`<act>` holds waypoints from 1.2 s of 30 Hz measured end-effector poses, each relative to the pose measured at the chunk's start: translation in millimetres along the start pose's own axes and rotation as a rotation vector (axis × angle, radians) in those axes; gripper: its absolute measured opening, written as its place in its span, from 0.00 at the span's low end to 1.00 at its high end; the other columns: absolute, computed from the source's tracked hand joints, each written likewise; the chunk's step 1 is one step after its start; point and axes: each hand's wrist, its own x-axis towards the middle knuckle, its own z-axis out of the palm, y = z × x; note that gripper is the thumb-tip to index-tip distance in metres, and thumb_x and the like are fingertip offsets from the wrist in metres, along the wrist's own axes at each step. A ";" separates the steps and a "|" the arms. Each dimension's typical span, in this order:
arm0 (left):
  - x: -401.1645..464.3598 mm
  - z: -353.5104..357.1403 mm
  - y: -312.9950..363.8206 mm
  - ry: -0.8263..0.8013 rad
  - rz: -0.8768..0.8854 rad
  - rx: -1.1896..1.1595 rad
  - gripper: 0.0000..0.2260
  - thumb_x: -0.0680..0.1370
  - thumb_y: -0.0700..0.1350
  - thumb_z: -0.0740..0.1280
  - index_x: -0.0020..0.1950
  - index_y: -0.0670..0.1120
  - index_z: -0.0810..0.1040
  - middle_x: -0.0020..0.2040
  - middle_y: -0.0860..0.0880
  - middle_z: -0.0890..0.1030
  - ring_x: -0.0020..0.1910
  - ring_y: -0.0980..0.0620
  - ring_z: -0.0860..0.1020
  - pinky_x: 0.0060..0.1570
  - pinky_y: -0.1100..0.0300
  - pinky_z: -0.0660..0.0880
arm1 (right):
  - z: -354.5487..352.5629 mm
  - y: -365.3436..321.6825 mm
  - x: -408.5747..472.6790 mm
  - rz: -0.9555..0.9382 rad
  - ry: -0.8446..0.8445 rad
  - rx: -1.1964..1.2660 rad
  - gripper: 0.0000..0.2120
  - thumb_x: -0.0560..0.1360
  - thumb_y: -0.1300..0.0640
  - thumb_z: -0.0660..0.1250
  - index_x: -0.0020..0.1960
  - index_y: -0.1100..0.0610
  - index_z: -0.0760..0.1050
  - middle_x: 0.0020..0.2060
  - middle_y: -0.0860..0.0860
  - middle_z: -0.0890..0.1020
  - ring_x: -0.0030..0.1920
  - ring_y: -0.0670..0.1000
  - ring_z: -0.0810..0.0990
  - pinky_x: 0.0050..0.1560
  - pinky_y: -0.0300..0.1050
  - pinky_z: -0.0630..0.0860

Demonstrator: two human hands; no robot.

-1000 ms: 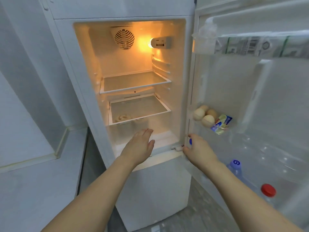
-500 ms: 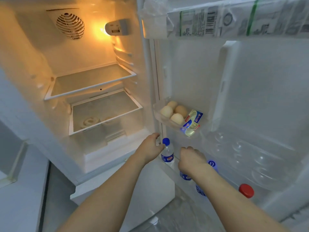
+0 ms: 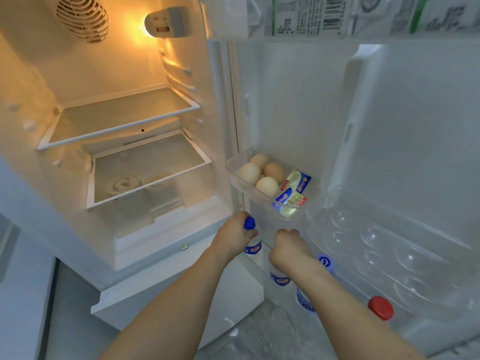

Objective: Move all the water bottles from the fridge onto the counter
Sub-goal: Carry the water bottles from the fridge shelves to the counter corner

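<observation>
From the head camera, the left hand (image 3: 233, 239) is curling around the neck of a blue-capped water bottle (image 3: 253, 245) at the hinge end of the door's bottom rack (image 3: 426, 331), ready to lift it out. The right hand (image 3: 288, 252) is closing over a second bottle (image 3: 279, 278) just beside it, so both can leave together; a third bottle (image 3: 324, 262) is waiting further along.

Second bottle (image 3: 279, 278) top under right hand (image 3: 288, 252)

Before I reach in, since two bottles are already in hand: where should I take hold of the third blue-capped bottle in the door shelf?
Take the third blue-capped bottle by its neck, just under the cap, coming straight down from above. It stands upright, with the door shelf wall and the right hand crowding its body, so the top is probably the only free part for a grip.
</observation>
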 end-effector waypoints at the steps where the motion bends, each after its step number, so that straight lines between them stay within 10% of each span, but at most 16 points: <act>1: -1.7 -1.0 -1.9 0.009 0.021 0.007 0.10 0.77 0.47 0.69 0.58 0.49 0.74 0.55 0.48 0.80 0.51 0.47 0.77 0.48 0.57 0.73 | 0.4 -0.4 -0.1 0.010 0.015 0.021 0.14 0.77 0.61 0.60 0.62 0.61 0.69 0.48 0.54 0.66 0.47 0.56 0.70 0.46 0.44 0.69; 10: -31.7 -51.0 -8.5 0.248 0.154 -0.318 0.09 0.78 0.48 0.70 0.56 0.50 0.75 0.54 0.52 0.79 0.53 0.50 0.76 0.53 0.57 0.74 | -4.7 -26.4 -10.8 -0.118 0.295 0.135 0.01 0.74 0.63 0.61 0.44 0.59 0.69 0.47 0.61 0.78 0.51 0.62 0.79 0.41 0.42 0.67; 16: -64.3 -93.0 -17.2 0.398 0.207 -0.338 0.08 0.79 0.46 0.69 0.57 0.51 0.75 0.53 0.56 0.79 0.54 0.52 0.76 0.51 0.63 0.73 | 1.2 -49.5 -30.0 -0.171 0.351 0.191 0.14 0.74 0.62 0.63 0.58 0.63 0.69 0.56 0.61 0.74 0.53 0.63 0.76 0.43 0.46 0.69; 26: -126.4 -134.6 -69.5 0.534 0.098 -0.338 0.07 0.78 0.47 0.69 0.56 0.51 0.76 0.51 0.53 0.80 0.53 0.51 0.77 0.49 0.60 0.73 | 30.1 -105.7 -66.3 -0.436 0.459 0.194 0.06 0.76 0.60 0.64 0.50 0.60 0.68 0.49 0.51 0.67 0.44 0.58 0.76 0.41 0.45 0.68; 36: -229.1 -138.8 -138.7 0.714 -0.213 -0.243 0.06 0.77 0.47 0.68 0.54 0.52 0.75 0.44 0.54 0.78 0.44 0.52 0.77 0.41 0.58 0.74 | 93.7 -182.3 -100.8 -0.649 0.143 0.048 0.05 0.77 0.60 0.60 0.50 0.62 0.70 0.51 0.55 0.69 0.42 0.61 0.77 0.42 0.50 0.74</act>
